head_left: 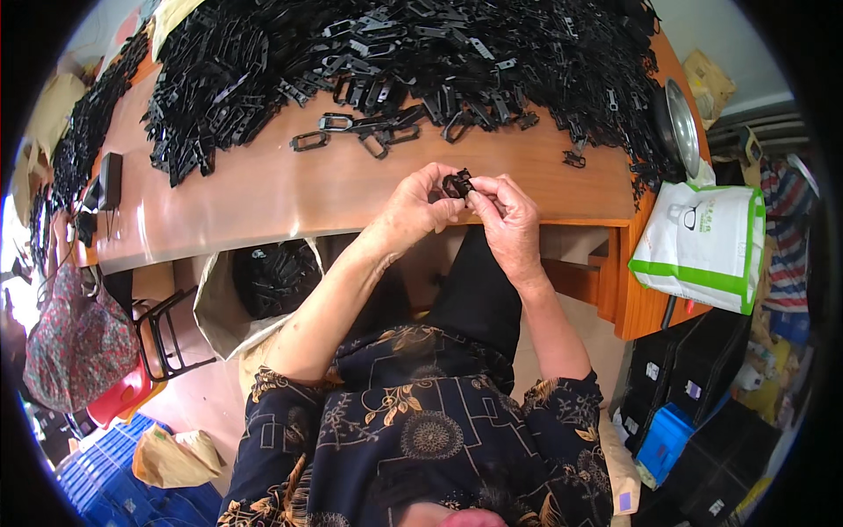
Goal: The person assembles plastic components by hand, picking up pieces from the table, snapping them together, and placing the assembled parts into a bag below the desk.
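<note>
Just above the table's near edge, my left hand [421,198] and my right hand [507,215] meet around a small black plastic part [457,184]. Fingertips of both hands pinch it, the left from its left side and the right from its right side. Its exact shape is partly covered by the fingers. Beyond my hands a large heap of black plastic parts [386,53] spreads over the wooden table [255,193]. Several loose rectangular black frames [309,140] lie at the heap's near edge, and one small black piece [573,159] sits apart to the right.
An open sack [219,303] of black parts stands below the table's edge at left. A metal bowl [681,127] rests at the table's right end, near a white and green bag [698,237]. Another person in a floral top [79,342] sits at far left. Black crates [707,369] stand at right.
</note>
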`<state>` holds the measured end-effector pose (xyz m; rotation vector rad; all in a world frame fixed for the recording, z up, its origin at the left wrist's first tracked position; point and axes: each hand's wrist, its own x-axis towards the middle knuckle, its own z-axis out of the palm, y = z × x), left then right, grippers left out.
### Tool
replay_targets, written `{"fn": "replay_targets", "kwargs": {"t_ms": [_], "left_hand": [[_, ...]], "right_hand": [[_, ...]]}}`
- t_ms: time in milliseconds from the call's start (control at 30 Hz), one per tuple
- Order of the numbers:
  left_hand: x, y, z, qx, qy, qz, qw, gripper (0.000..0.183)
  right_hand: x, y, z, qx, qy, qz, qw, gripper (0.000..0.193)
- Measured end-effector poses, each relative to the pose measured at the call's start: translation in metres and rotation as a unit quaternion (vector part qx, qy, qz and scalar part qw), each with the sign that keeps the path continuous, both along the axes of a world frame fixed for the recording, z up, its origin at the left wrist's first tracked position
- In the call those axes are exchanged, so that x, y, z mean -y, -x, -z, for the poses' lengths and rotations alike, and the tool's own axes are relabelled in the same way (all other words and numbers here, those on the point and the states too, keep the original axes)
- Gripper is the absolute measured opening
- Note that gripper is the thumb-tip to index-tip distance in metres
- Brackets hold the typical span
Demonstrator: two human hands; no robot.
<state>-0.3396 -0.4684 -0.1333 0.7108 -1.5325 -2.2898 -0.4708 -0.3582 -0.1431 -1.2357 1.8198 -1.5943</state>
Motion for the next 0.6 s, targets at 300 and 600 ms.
{"fn": "replay_targets", "kwargs": {"t_ms": [300,600], "left_hand": [[0.0,-0.015,0.011,0.023,0.039,-0.023,0.999,0.028],[0.0,-0.018,0.008,0.01,0.001,-0.098,0.995,0.028]], "right_hand": [[0.002,-0.008,-0.006,-0.08,0.016,-0.036,0.996,0.016],[0.005,-0.02,-0.014,-0.197,-0.008,-0.072,0.978,0.037]]}}
